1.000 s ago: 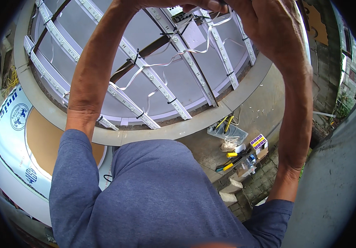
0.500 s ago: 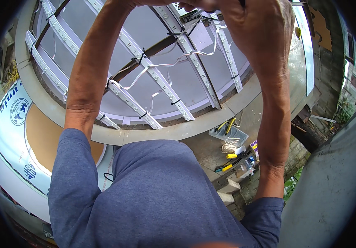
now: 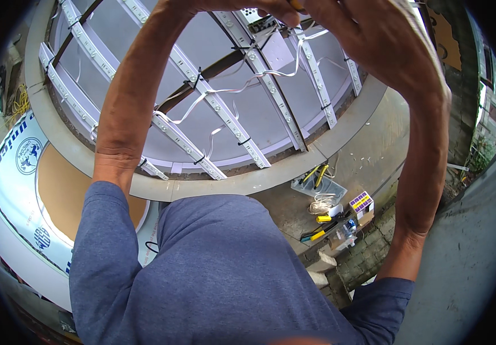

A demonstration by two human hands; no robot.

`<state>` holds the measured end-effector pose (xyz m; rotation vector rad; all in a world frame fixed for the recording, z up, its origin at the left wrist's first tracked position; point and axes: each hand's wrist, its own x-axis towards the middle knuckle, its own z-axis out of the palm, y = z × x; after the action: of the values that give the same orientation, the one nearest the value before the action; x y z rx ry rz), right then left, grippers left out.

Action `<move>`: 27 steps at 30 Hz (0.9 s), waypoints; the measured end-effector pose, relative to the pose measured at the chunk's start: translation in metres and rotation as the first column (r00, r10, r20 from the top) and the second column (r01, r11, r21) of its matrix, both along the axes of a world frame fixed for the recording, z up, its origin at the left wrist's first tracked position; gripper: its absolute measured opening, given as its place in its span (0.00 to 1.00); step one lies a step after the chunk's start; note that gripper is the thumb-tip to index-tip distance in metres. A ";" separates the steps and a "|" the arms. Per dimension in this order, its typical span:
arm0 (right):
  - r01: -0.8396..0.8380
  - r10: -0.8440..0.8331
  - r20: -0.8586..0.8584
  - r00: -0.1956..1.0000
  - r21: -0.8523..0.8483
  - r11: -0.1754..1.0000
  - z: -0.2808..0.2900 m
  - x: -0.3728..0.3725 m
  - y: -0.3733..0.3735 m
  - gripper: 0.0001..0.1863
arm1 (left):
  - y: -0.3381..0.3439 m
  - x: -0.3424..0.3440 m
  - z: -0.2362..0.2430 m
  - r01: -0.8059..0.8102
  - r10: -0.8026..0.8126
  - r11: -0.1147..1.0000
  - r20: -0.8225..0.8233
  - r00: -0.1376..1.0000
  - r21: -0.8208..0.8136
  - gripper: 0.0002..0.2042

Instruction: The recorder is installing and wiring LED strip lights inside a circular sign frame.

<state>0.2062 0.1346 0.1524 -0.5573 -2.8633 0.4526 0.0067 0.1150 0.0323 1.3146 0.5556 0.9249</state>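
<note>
My left hand (image 3: 277,8) and my right hand (image 3: 377,46) meet at the top edge, over a large round light panel with a grey rim (image 3: 225,191). The left fingers are curled closed beside a perforated metal box (image 3: 254,14). A small yellow-orange piece (image 3: 298,5) shows between the hands; the frame edge cuts it off and its kind is unclear. My right hand is bent at the wrist, its fingers closed and partly out of view. White LED strips (image 3: 220,109) cross the panel, joined by a white wire (image 3: 233,90) and black cable ties (image 3: 245,142).
Right of my body lie a clear plastic tray (image 3: 331,188) with yellow-handled pliers (image 3: 320,176), coiled cord (image 3: 321,203), yellow-handled tools (image 3: 317,235) and a purple-yellow box (image 3: 361,201). A film-covered sheet with a round brown area (image 3: 64,192) lies left. A grey surface (image 3: 466,259) stands right.
My right hand and forearm have shifted to the right, uncovering another LED strip and the purple-yellow box. The left hand has moved slightly right and down, showing more of its fingers.
</note>
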 end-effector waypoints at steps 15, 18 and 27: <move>0.508 -0.411 0.375 0.831 -0.209 0.836 0.052 -0.023 -0.017 0.11 | -0.001 0.003 0.012 -0.084 0.086 0.996 -0.046 0.995 0.043 0.16; 0.431 -0.405 0.153 0.902 -0.239 0.870 0.030 -0.008 -0.015 0.10 | 0.002 0.006 0.016 -0.022 0.022 1.000 -0.009 1.000 -0.011 0.17; 0.328 -0.328 0.007 0.945 -0.042 0.944 0.027 -0.004 -0.037 0.12 | -0.002 0.014 0.015 -0.073 0.076 0.997 -0.082 0.994 0.037 0.18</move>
<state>0.2018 0.0974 0.1791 -1.0196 -2.6883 0.4555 0.0204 0.1128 0.0476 1.3760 0.6600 0.9472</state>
